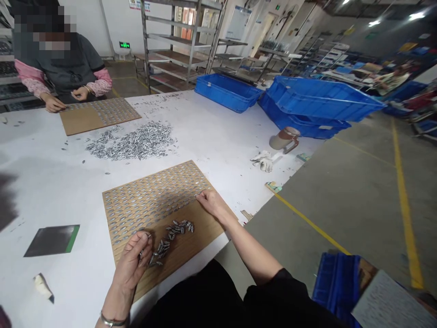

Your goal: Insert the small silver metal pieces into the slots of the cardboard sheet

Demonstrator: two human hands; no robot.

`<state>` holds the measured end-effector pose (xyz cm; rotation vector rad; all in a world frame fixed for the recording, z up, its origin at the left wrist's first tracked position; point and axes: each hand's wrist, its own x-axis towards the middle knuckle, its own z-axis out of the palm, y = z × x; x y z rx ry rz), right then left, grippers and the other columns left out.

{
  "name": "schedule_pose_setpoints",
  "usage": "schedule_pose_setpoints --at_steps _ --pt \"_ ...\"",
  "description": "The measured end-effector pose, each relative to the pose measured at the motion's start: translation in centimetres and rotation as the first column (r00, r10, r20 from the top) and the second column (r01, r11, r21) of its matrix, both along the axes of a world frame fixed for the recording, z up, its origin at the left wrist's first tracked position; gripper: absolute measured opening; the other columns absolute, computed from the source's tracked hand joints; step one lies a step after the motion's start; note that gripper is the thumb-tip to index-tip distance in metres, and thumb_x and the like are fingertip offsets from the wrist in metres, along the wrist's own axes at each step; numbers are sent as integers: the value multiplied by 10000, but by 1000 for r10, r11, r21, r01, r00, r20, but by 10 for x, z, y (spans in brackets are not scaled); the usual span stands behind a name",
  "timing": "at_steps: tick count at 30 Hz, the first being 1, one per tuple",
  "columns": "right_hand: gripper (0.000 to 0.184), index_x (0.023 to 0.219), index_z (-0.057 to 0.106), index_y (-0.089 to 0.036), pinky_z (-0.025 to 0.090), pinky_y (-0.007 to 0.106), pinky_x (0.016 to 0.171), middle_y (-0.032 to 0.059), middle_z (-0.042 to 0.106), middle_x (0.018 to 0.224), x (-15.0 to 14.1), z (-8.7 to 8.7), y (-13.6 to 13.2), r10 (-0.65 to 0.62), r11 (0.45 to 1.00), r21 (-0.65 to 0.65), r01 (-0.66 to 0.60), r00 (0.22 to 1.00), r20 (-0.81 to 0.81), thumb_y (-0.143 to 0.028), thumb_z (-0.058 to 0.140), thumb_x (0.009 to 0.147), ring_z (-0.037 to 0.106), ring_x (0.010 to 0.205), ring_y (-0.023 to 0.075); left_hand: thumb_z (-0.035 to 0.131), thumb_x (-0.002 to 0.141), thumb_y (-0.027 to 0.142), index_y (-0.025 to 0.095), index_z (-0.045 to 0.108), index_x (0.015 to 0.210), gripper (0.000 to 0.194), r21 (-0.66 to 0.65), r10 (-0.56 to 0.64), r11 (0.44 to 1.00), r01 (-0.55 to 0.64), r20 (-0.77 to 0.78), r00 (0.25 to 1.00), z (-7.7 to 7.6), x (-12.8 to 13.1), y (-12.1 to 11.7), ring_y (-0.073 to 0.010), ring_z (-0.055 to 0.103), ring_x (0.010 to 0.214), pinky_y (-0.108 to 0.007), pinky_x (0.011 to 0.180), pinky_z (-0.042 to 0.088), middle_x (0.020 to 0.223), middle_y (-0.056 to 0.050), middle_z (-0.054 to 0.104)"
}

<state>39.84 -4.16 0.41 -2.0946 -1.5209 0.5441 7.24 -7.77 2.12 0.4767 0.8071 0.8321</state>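
A brown board (201,232) lies on the white table in front of me, its far part covered in rows of small silver leaf-shaped metal pieces (150,193). My right hand (212,203) pinches at the right end of the nearest row, a small metal piece at its fingertips, partly hidden. Over the board's near left part, my left hand (134,258) is curled with a metal piece between thumb and forefinger; its palm is mostly hidden. Beside it, a loose string of the same pieces (175,229) lies on the bare wood.
Beyond my board is a heap of metal pieces (136,142). Across the table, a co-worker's hands (54,104) work at another board (80,122). Blue crates (225,93), a mug (285,138) and white gloves (262,161) stand right; a dark sheet (51,240) lies left.
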Motion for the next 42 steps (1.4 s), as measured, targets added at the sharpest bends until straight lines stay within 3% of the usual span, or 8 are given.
schedule_pose_setpoints --at_steps 7,10,14,20,27,32,36,42 --pt "158 854 592 -211 363 267 596 -7 600 653 -8 10 -13 -74 989 133 67 996 50 -359 569 906 524 592 165 852 749 340 143 643 809 293 30 4 1000 -4 21 1000 2 1 0 -2 270 429 -115 360 227 621 62 473" --pt "196 857 624 -204 398 266 633 -2 630 692 -18 18 -34 93 988 122 -91 995 -16 -336 521 958 563 631 161 855 745 328 143 643 811 289 39 7 999 -8 24 1000 4 1 0 -3 269 430 -112 360 231 615 65 460" --pt "127 903 680 -197 432 265 752 32 688 878 -41 24 -59 403 915 29 -403 915 -22 -264 583 952 625 811 163 864 734 335 137 648 797 300 52 9 999 -10 8 1000 6 2 1 0 275 438 -107 360 237 630 56 479" --pt "56 974 649 -198 410 265 740 48 635 963 -59 32 -65 447 894 -109 -434 877 175 -217 600 955 604 870 168 855 740 330 141 661 817 282 39 9 999 -8 -18 1000 3 2 1 -1 274 443 -116 361 224 669 37 517" --pt "181 1005 662 -188 414 272 713 66 644 964 -46 31 -57 538 843 -146 -518 809 237 -223 485 1019 611 818 168 865 722 346 149 671 843 302 34 -5 999 7 -66 998 3 1 0 -8 281 449 -111 367 227 638 44 508" --pt "136 1019 664 -188 446 267 795 57 667 999 -33 23 -61 505 863 -74 -499 857 106 -185 532 984 632 889 164 900 652 297 138 693 843 324 44 24 999 -21 -77 997 12 6 -3 5 302 449 -96 361 244 679 26 564" --pt "114 985 650 -187 450 273 781 53 664 977 -29 19 -67 467 884 -60 -463 879 100 -147 550 949 624 859 166 921 621 270 131 722 909 377 19 72 997 -71 -93 993 21 13 -7 10 318 443 -91 351 257 701 13 605" --pt "140 1050 615 -176 444 295 806 84 663 1017 -3 19 -63 273 959 35 -281 951 145 -158 496 978 619 933 199 909 645 249 118 717 850 310 28 27 999 -24 -89 996 36 41 -11 11 323 438 -91 330 242 718 -4 630"
